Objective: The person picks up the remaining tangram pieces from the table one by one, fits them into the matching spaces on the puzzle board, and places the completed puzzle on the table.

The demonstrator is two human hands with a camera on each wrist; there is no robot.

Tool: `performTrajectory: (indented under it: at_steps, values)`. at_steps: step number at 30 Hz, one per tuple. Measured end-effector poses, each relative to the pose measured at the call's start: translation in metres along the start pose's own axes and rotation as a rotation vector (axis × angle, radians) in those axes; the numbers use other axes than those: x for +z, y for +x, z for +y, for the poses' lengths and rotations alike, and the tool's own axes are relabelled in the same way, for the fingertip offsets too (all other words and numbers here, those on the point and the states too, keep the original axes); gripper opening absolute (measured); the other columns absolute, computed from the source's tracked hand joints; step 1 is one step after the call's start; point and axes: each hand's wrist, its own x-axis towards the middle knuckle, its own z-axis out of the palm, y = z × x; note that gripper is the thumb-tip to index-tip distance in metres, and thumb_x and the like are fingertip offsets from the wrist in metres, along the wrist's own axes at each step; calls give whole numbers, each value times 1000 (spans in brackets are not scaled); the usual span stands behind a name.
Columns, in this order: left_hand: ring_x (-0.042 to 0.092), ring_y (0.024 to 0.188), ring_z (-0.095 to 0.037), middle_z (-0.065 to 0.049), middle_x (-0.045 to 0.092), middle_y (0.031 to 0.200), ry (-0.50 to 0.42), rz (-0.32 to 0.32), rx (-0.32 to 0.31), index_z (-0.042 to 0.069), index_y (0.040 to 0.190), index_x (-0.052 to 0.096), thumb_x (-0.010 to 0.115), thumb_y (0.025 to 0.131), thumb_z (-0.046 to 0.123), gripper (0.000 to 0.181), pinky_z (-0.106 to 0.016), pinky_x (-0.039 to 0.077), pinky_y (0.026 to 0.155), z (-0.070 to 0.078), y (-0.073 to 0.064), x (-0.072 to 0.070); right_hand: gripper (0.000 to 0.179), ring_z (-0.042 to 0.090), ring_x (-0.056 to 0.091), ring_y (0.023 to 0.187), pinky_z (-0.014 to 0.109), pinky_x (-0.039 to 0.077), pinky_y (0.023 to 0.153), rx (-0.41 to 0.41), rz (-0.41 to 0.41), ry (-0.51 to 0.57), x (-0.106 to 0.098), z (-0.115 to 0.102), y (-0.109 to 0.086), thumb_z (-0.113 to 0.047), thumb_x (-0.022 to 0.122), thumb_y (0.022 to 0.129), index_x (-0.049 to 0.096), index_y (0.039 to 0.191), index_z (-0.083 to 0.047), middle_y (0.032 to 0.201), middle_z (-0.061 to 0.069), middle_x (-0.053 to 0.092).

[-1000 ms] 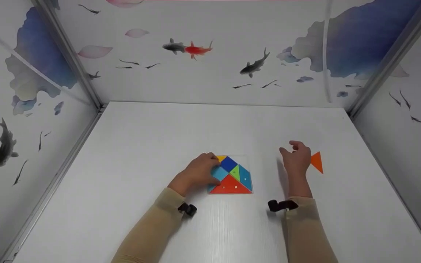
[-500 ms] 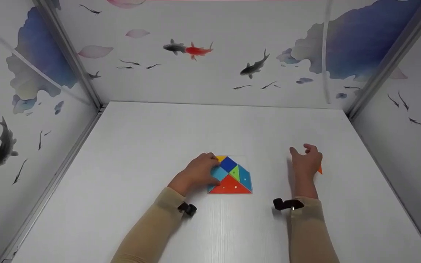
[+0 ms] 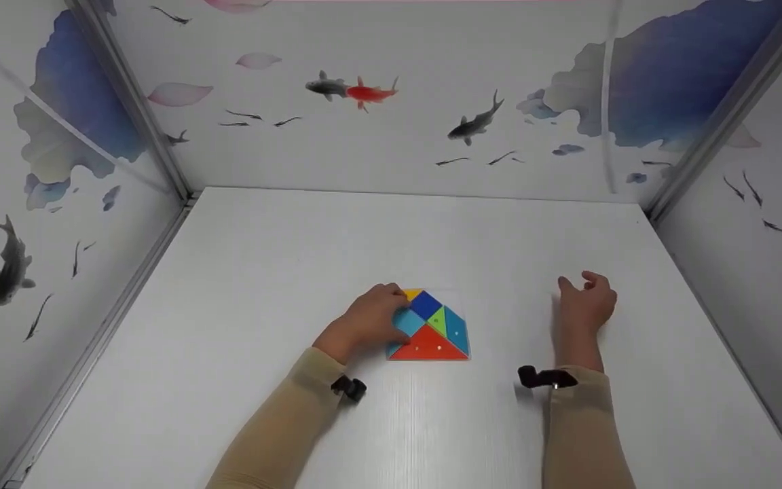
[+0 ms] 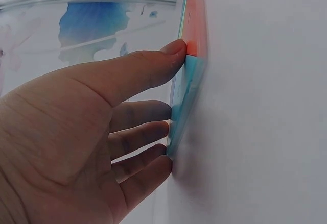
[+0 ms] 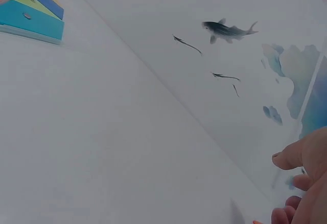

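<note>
A tangram of red, blue, light blue, green and yellow pieces lies in a clear tray on the white table. At its left side rests my left hand, the thumb near the red piece and the fingertips by the yellow one. The left wrist view shows that thumb and the fingertips along the tray's edge, the fingers nearly straight. My right hand is out to the right, thumb and forefinger apart. A sliver of an orange piece shows by its fingers in the right wrist view; the rest is hidden.
White panels printed with fish and blue washes enclose the table at the back and both sides. Metal corner posts stand at the back. Dark wrist cameras sit on both wrists.
My right hand has moved to the right, over the orange triangle, which the hand now covers in the head view. The left hand and the tangram have stayed in place.
</note>
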Motion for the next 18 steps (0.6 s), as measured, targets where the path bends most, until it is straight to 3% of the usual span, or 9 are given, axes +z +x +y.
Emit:
performTrajectory:
  at_steps: [8, 18]
  values:
    - [50, 140, -22, -3, 55, 150, -5, -12, -16, 19, 146, 65, 86, 89, 37, 64, -41, 50, 118, 1, -3, -2, 59, 30, 44, 142, 39, 47, 113, 143, 31, -23, -11, 3, 8, -29, 65, 103, 49, 157, -12, 158, 15, 44]
    - [49, 143, -23, -3, 53, 152, 1, -21, -17, 20, 148, 64, 85, 90, 36, 64, -43, 47, 120, 5, -3, -4, 56, 38, 40, 144, 48, 41, 115, 140, 118, -158, -14, 5, 8, -30, 62, 102, 52, 155, -11, 156, 17, 50]
